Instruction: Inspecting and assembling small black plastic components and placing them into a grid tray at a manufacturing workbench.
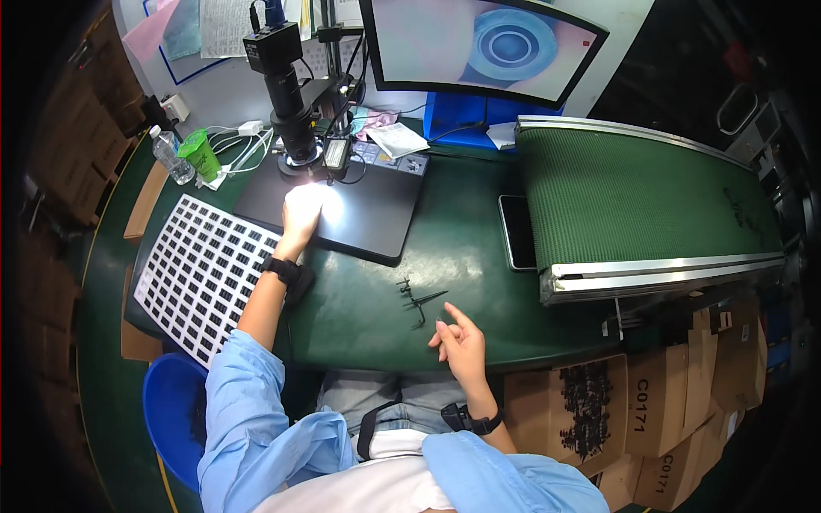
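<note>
My left hand (304, 208) is under the lens of a black inspection microscope (292, 115), in bright light above a dark flat base (385, 209). Glare washes out its fingers; they look closed, and what they hold cannot be made out. A monitor (505, 43) shows a magnified round, blue ringed part. Over the near table edge is my right hand (462, 349), index finger stretched out and the others loosely curled. Just beyond its fingertips lies a loose group of small black parts (416, 302), thin and rod-like, on the green table (351, 308).
A white tray (205, 265) with rows of black pieces lies left, above a blue bin (167, 410). A green conveyor belt (641, 197) stands right, beside a phone (516, 231). Cardboard boxes (667, 402), one holding black parts, sit lower right. A bottle (174, 156) and green cup (202, 156) stand back left.
</note>
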Demonstrator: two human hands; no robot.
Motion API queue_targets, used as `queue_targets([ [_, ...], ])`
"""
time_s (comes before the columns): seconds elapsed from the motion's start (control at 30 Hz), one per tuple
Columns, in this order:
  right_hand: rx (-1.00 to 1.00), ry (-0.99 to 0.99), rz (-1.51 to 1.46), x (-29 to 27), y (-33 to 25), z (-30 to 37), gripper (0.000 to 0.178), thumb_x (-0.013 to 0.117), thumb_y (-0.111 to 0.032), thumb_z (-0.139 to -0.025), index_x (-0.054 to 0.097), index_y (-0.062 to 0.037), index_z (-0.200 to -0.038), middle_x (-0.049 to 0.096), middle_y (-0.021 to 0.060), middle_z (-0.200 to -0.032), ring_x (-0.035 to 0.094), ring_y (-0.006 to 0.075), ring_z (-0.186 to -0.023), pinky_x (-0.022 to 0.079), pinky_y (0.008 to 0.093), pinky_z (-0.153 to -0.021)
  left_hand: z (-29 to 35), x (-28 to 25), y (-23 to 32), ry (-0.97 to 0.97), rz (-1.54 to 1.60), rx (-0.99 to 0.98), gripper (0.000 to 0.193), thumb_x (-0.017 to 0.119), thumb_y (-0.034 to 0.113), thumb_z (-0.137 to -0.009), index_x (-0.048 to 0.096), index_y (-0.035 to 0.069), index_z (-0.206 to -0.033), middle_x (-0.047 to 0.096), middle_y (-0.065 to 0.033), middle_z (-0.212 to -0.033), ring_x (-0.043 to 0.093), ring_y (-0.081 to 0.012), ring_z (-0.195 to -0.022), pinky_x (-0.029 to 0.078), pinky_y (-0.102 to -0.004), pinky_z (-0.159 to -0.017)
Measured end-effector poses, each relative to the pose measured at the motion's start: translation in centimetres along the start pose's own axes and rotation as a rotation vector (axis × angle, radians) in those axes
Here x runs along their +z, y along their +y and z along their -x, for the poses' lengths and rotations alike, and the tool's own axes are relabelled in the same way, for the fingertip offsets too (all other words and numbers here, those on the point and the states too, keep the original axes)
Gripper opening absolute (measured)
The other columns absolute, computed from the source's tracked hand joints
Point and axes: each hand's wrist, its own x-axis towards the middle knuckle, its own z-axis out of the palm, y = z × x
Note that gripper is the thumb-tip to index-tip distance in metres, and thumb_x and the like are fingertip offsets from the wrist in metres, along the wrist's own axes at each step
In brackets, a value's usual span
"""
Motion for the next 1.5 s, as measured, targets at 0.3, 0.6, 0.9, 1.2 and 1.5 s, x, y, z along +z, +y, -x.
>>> queue_targets([
  [0.3, 0.001, -0.027, -0.025, 0.8, 0.3, -0.5, 0.042, 0.054, -0.009, -0.088, 0.041, 0.0052, -0.126, 0.059, 0.0078, -0.063, 0.043, 0.0041, -0.042, 0.033, 0.0169, -0.040, -0.5, -4.2, 2.7, -0.100, -0.004, 0.008, 0.013, 0.063, 0.013, -0.072, 0.063, 0.001, -0.078, 0.062, -0.0118, -0.072, 0.060, -0.0220, -0.066, 0.046, -0.0320, -0.061],
  [0.6, -0.042, 0.026, 0.027, -0.2, 0.9, 0.0, 0.041, 0.052, -0.008, -0.089, 0.040, 0.0048, -0.127, 0.059, 0.0072, -0.062, 0.041, 0.0033, -0.042, 0.032, 0.0164, -0.040, 3.0, -18.9, 7.0, -0.360, -0.096, -0.309, 0.012, 0.061, 0.004, -0.075, 0.064, 0.000, -0.085, 0.063, -0.0102, -0.072, 0.061, -0.0165, -0.068, 0.049, -0.0279, -0.064],
  [0.9, -0.046, 0.008, 0.127, 1.1, 0.7, -0.3, 0.041, 0.051, -0.009, -0.089, 0.041, 0.0047, -0.127, 0.059, 0.0066, -0.062, 0.038, 0.0024, -0.041, 0.031, 0.0165, -0.040, 8.8, -40.0, -9.7, 0.137, -0.690, -0.573, 0.014, 0.065, 0.003, -0.067, 0.061, -0.001, -0.079, 0.062, -0.0125, -0.073, 0.061, -0.0215, -0.070, 0.049, -0.0311, -0.065],
  [1.2, -0.064, 0.044, 0.168, 1.2, 1.1, -0.3, 0.039, 0.051, -0.008, -0.089, 0.042, 0.0034, -0.126, 0.057, 0.0056, -0.061, 0.037, 0.0024, -0.041, 0.029, 0.0163, -0.040, 9.1, -39.8, -13.5, -0.002, -0.709, -0.603, 0.009, 0.065, 0.002, -0.065, 0.061, -0.001, -0.073, 0.062, -0.0190, -0.079, 0.061, -0.0318, -0.076, 0.048, -0.0368, -0.069],
  [1.5, -0.077, 0.056, 0.213, 1.5, 1.2, -0.6, 0.037, 0.050, -0.011, -0.090, 0.044, 0.0022, -0.125, 0.055, 0.0050, -0.061, 0.036, 0.0023, -0.040, 0.028, 0.0160, -0.038, 9.8, -40.4, -14.3, -0.077, -0.866, -0.623, 0.009, 0.060, 0.000, -0.067, 0.061, 0.001, -0.076, 0.061, -0.0190, -0.078, 0.061, -0.0339, -0.076, 0.047, -0.0388, -0.068],
])
